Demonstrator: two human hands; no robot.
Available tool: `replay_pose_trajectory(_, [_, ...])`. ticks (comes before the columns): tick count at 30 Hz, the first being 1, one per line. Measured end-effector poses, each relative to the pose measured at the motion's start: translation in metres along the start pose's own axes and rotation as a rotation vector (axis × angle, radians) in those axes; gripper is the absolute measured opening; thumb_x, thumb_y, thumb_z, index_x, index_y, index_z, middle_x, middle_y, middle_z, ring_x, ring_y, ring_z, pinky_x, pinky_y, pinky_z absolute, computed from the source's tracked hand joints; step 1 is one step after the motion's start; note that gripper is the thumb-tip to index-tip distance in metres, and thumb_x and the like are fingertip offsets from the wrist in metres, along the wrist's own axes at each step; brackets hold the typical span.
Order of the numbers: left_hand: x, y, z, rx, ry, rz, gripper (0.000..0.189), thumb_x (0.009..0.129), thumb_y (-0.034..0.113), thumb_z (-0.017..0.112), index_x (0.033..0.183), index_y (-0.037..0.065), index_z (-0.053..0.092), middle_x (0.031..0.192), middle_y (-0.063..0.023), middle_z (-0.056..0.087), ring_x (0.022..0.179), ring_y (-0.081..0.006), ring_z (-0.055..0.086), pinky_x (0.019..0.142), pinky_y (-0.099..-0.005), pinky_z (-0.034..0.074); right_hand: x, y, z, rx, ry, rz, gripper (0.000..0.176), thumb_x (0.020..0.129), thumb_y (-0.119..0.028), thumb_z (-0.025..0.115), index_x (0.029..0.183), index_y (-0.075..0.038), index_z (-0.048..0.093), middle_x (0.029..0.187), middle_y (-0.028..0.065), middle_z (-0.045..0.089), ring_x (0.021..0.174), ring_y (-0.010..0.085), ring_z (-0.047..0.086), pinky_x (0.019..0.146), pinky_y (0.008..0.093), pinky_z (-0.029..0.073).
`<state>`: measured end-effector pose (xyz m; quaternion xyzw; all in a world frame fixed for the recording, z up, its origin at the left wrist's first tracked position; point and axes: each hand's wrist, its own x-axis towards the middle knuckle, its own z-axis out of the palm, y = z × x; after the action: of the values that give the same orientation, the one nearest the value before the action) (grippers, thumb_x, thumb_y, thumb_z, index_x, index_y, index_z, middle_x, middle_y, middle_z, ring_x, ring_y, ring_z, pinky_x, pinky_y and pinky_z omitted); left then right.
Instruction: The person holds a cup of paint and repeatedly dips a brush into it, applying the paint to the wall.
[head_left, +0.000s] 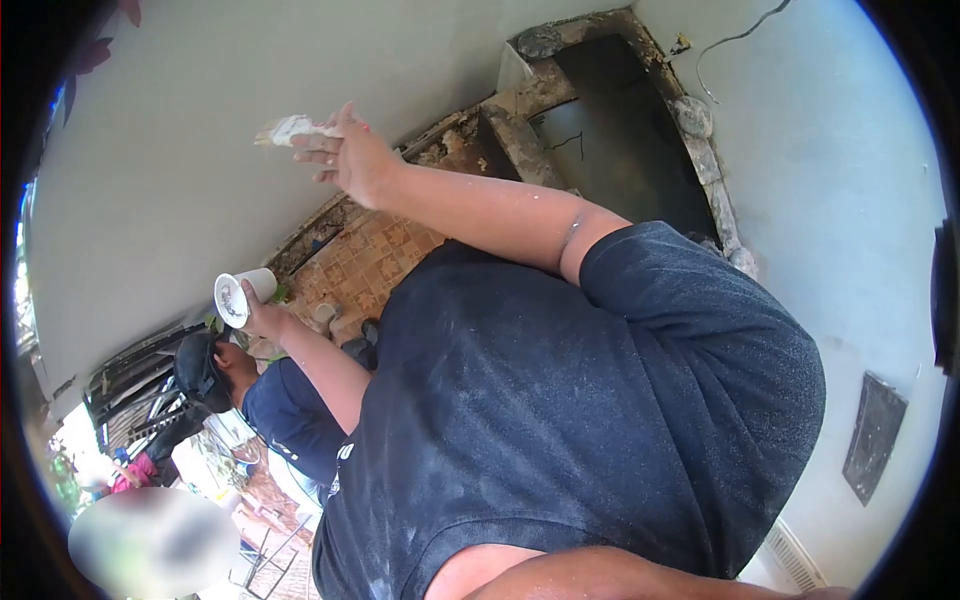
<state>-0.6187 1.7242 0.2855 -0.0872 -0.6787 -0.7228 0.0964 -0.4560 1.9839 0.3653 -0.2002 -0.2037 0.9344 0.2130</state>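
Observation:
In the upper part of the head view, my right hand [358, 160] is stretched out and pinches a paintbrush [296, 129] caked in white. The bristle end points left, and its tip overlaps the pale wall [200, 150]. Lower on the left, my left hand [262, 314] wraps around a white plastic tub [255, 280]. The tub is tipped with its mouth toward the camera, and greyish-white stuff shows inside. Dusty black cloth of my T-shirt [560, 400] fills the middle of the view.
A person in a dark cap and navy shirt [295, 415] is beyond my left arm. Broken masonry frames a dark recess [635, 140] at top right. Patterned orange tiles [365, 255] lie below the wall. A loose wire [735, 40] hangs on the right wall near a dark panel [875, 437].

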Motion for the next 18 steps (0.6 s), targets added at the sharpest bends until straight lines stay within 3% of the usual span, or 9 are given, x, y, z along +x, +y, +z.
replay_pose_trajectory(6, [-0.022, 0.02, 0.026, -0.088, -0.079, -0.004, 0.051, 0.079, 0.004, 0.076, 0.124, -0.005, 0.053, 0.118, -0.0144, 0.061, 0.103, -0.0248, 0.06, 0.089, -0.0401, 0.051, -0.022, -0.057, -0.088, -0.009, 0.147, -0.143, 0.04, 0.102, -0.054, 0.019, 0.097, -0.02, 0.04, 0.124, 0.0167, 0.062, 0.107, 0.0256, 0.059, 0.081, 0.0386, 0.043])
replay_pose_trajectory(8, [-0.023, 0.026, 0.029, -0.114, -0.082, -0.017, 0.051, 0.079, 0.002, 0.075, 0.124, -0.005, 0.053, 0.119, -0.0144, 0.06, 0.104, -0.0249, 0.06, 0.09, -0.0404, 0.051, -0.032, -0.072, -0.1, -0.041, 0.225, -0.223, 0.046, 0.102, -0.055, 0.018, 0.106, -0.015, 0.041, 0.117, 0.0136, 0.066, 0.099, 0.0221, 0.062, 0.076, 0.0345, 0.044])
replay_pose_trajectory(18, [-0.017, 0.028, 0.027, -0.181, -0.095, -0.027, 0.051, 0.079, 0.0, 0.074, 0.125, -0.002, 0.052, 0.121, -0.0126, 0.06, 0.108, -0.0243, 0.059, 0.094, -0.0405, 0.049, -0.05, -0.124, -0.146, -0.084, 0.229, -0.482, 0.043, 0.101, -0.057, 0.017, 0.098, -0.02, 0.039, 0.122, 0.0151, 0.063, 0.103, 0.0233, 0.061, 0.08, 0.037, 0.042])
